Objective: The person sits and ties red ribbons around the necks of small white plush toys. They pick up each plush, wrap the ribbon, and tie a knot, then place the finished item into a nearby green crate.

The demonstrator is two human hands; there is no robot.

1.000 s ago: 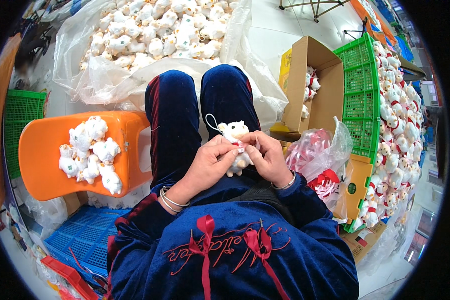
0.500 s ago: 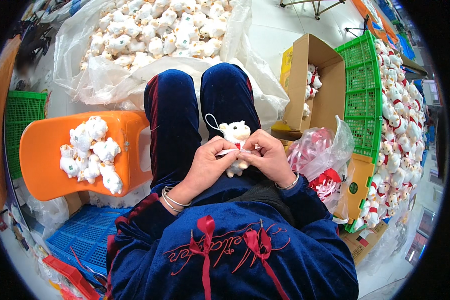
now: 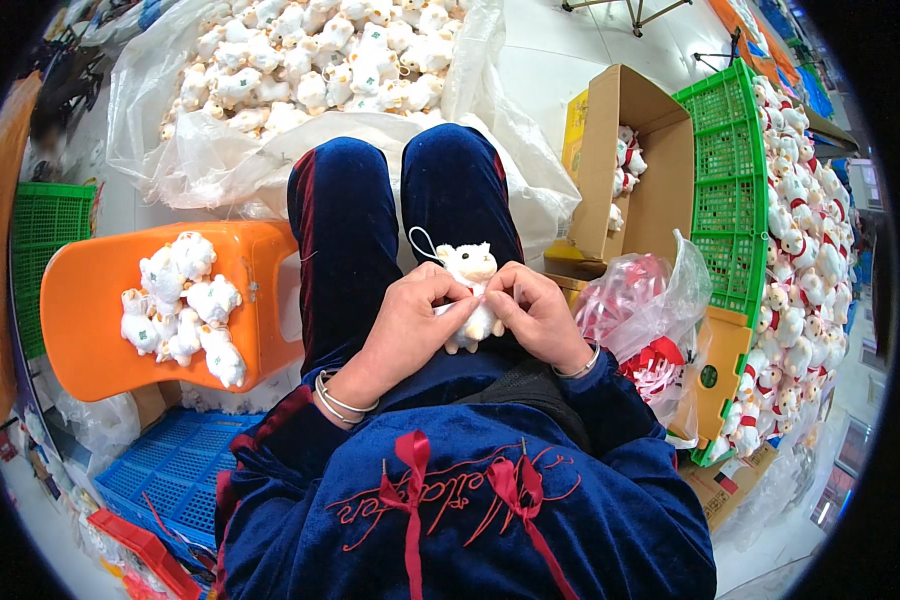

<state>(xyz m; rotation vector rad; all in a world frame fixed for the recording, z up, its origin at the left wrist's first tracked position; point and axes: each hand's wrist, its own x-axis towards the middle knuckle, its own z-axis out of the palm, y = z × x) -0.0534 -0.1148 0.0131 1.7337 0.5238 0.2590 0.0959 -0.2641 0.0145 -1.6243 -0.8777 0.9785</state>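
Observation:
A small white plush animal toy [image 3: 468,262] with a hanging loop [image 3: 422,242] lies face up between my thighs. My left hand [image 3: 417,316] pinches at its neck from the left, thumb and forefinger pressed together. From the right, my right hand [image 3: 532,312] pinches at the same spot. Both sets of fingertips close on a thin ribbon around the toy's neck; most of it is hidden under them. The toy's lower body and feet show below my fingers.
Several similar toys [image 3: 182,300] lie on an orange stool [image 3: 80,300] to the left. Ahead, a plastic sheet [image 3: 240,150] holds a large heap of them. At right are a cardboard box [image 3: 660,110], a bag of ribbons [image 3: 625,300], a green crate [image 3: 725,190] and red-collared toys [image 3: 795,250].
My fingers have drawn in closer at the toy's neck. The pale ribbon ends and red patch visible before are now mostly covered. The toy stays in about the same place.

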